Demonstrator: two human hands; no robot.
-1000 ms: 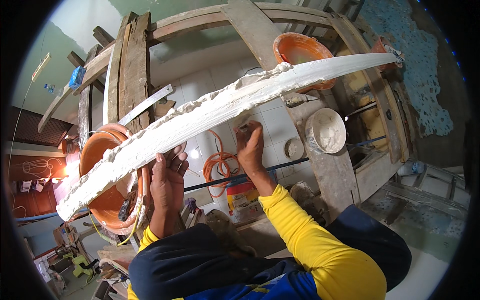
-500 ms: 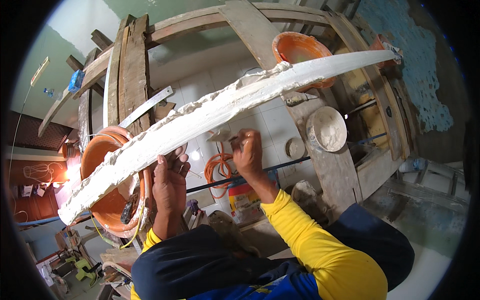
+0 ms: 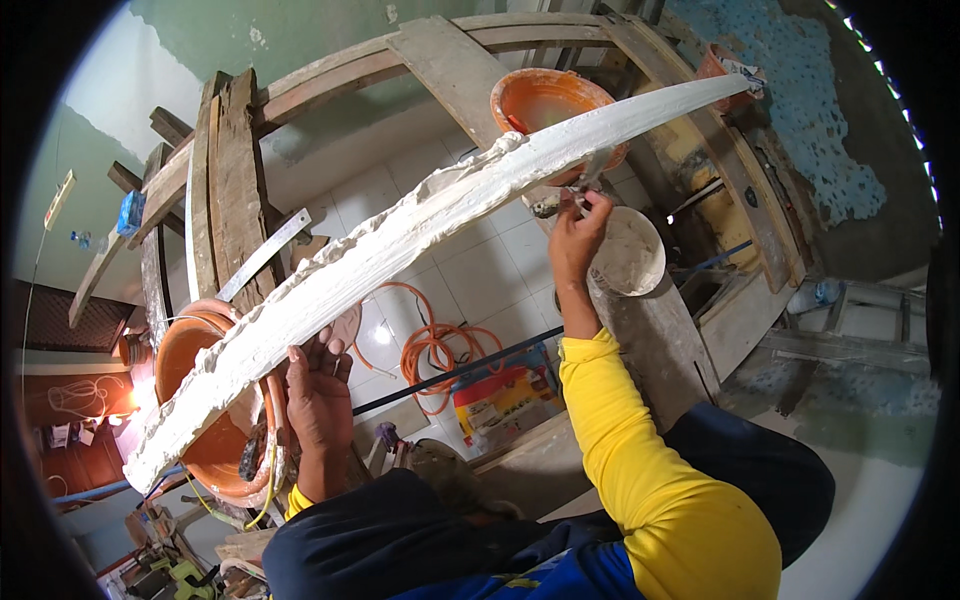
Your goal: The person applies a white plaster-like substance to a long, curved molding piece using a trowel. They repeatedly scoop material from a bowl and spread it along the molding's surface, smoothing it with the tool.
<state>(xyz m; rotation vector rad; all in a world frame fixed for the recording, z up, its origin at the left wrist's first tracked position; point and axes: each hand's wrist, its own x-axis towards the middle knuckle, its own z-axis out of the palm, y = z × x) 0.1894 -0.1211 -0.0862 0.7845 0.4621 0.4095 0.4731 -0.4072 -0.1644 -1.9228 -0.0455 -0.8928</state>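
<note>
**Long white strip [image 3: 400, 232] slants across the frame**

It climbs from lower left to upper right, passing over an orange bucket [image 3: 548, 92] at upper centre. Your left grip [image 3: 320, 410], left of centre, is spread palm up below the strip's lower edge; contact can't be told. Your right grip [image 3: 576, 240], right of centre, pinches a small scraper [image 3: 597, 163] near that edge.

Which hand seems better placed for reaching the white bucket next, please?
Probably the right hand: it is beside the bucket, while the left hand is farther off, near the white strip.
</note>
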